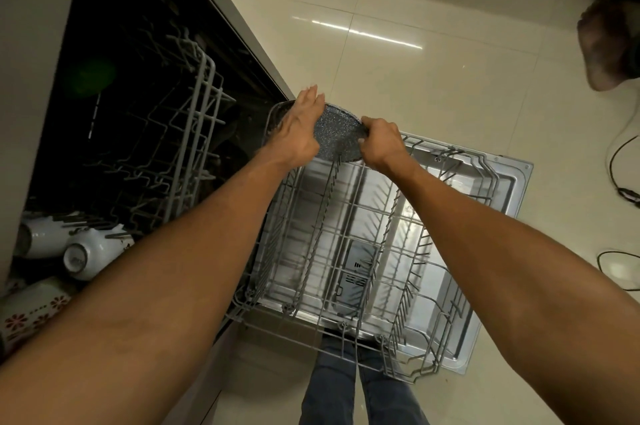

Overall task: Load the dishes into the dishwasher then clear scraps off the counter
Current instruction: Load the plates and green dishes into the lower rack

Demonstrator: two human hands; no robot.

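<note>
A dark speckled plate (337, 133) stands tilted at the far end of the pulled-out lower rack (349, 244) of the dishwasher. My left hand (299, 126) lies flat against the plate's face with straight fingers. My right hand (381, 144) grips the plate's right rim with curled fingers. The grey wire rack sits over the open dishwasher door (498, 251) and holds nothing else that I can see. The upper rack (194, 133) is pulled out on the left, with white cups (90, 251) lying in it near me.
A floral-patterned white dish (31, 313) sits at the lower left edge. The cream tiled floor (398, 54) surrounds the door. Black cables (620, 168) lie on the floor at the right. Another person's foot (606, 47) is at the upper right. My jeans-clad legs (360, 397) stand below the rack.
</note>
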